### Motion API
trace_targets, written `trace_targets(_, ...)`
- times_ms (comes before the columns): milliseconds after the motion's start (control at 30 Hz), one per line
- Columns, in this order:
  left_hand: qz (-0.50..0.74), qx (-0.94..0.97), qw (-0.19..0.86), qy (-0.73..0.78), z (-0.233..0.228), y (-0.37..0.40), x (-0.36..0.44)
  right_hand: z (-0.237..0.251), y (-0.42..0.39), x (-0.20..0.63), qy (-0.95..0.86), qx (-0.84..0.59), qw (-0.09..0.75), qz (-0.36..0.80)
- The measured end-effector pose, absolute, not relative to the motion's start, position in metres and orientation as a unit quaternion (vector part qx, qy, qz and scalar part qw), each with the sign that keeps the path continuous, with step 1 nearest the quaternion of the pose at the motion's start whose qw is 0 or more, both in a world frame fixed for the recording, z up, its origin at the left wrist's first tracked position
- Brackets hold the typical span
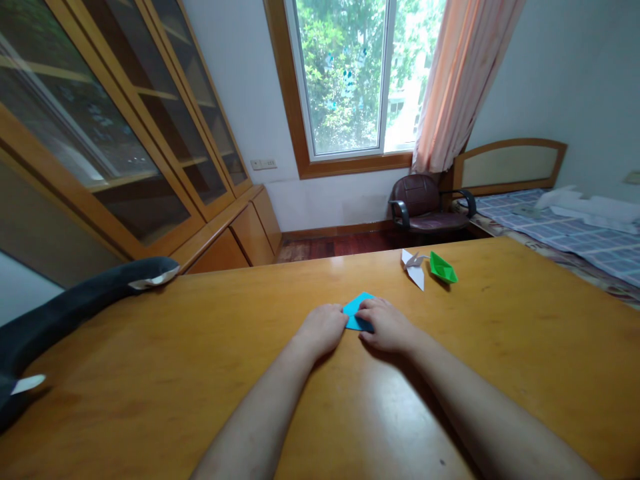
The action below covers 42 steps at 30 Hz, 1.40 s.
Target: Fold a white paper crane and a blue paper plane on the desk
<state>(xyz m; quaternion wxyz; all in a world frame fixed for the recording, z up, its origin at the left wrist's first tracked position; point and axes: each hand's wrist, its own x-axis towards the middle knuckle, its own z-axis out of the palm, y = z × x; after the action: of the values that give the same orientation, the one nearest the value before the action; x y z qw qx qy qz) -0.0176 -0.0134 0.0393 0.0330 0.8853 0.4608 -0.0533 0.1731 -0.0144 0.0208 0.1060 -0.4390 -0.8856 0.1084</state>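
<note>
Blue paper (356, 311) flat on wooden table (200, 347), both hands' fingers (367, 308) pressing it

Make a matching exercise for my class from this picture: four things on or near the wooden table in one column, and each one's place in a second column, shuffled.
Things
1. folded blue paper
2. green paper boat
3. white folded paper bird
4. dark red armchair

Places
A. on the floor below the window
B. under the fingertips of the left hand and right hand
C. on the wooden table, farthest right of the paper pieces
D. on the table, just left of the boat

Pairs: 1-B, 2-C, 3-D, 4-A
</note>
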Motion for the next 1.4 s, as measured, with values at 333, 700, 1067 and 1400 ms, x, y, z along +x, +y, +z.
trace_targets(333,-0.019,0.878,0.014,0.478,0.028,-0.008,-0.022,0.028,-0.014,0.180,-0.876,-0.457,0.103,0.120)
trace_targets(700,0.063,0.864,0.084,0.492,0.020,0.004,-0.037,0.014,0.001,0.189,-0.805,-0.503,0.170,0.266)
trace_targets(1067,0.023,0.859,0.092,0.503,0.027,-0.006,-0.028,0.013,0.004,0.189,-0.803,-0.504,0.167,0.271)
trace_targets(1400,0.052,0.814,0.209,0.539,0.031,0.003,-0.030,0.013,0.005,0.189,-0.812,-0.503,0.158,0.252)
